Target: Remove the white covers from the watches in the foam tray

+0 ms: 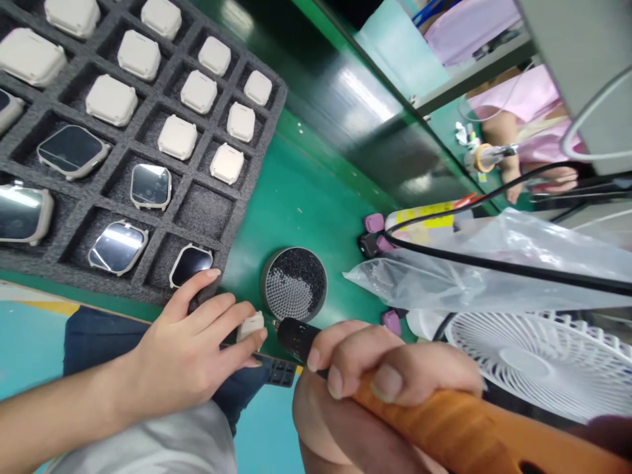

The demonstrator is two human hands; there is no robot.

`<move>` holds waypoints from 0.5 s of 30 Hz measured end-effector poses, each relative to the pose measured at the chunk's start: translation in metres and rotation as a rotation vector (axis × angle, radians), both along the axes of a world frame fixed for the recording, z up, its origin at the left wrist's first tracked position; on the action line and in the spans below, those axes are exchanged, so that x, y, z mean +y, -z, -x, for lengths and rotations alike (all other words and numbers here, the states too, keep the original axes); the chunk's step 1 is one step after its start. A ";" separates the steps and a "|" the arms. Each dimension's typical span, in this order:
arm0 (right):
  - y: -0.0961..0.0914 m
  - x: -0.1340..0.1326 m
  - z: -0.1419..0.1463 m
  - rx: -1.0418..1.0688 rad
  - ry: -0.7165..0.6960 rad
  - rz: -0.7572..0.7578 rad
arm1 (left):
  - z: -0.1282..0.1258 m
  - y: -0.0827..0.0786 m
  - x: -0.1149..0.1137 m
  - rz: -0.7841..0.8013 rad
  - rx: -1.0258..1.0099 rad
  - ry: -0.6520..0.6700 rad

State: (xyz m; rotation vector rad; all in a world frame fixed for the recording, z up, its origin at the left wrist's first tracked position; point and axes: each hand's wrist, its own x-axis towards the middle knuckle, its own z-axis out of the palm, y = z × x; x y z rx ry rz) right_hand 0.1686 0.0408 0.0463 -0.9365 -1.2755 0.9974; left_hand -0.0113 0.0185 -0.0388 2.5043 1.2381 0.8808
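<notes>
My left hand [197,345] is closed on a small white watch case [251,325] at the front edge of the green bench. Its index finger reaches over the corner of a grey foam tray [165,220], beside a watch with a dark screen [191,264]. In my right hand [375,375] is an orange electric screwdriver [444,421] with a black nose. Its tip points at the watch case; whether they touch I cannot tell. Just beyond the tip stands a round dish [291,289] with many tiny black screws over a dimpled bottom.
The foam tray holds several white watch cases [111,99] and dark-screened watches [151,185]. On the right are a clear plastic bag [474,276], a black cable [494,260], a white fan [528,362] and small purple pieces [392,322]. Another person's arm [501,141] shows beyond the bench's divider.
</notes>
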 end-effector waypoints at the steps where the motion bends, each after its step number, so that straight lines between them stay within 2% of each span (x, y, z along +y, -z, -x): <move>1: 0.002 0.001 0.001 0.011 -0.014 0.004 | 0.000 0.001 0.000 -0.004 -0.004 0.000; 9: 0.004 0.002 -0.001 0.054 -0.056 0.017 | 0.000 0.000 -0.002 0.008 0.000 -0.006; 12: 0.003 0.005 -0.003 -0.019 -0.107 0.049 | 0.000 0.001 -0.003 0.006 0.000 -0.011; 15: 0.003 0.006 -0.009 -0.072 -0.125 -0.005 | -0.001 0.002 -0.002 0.009 0.000 -0.015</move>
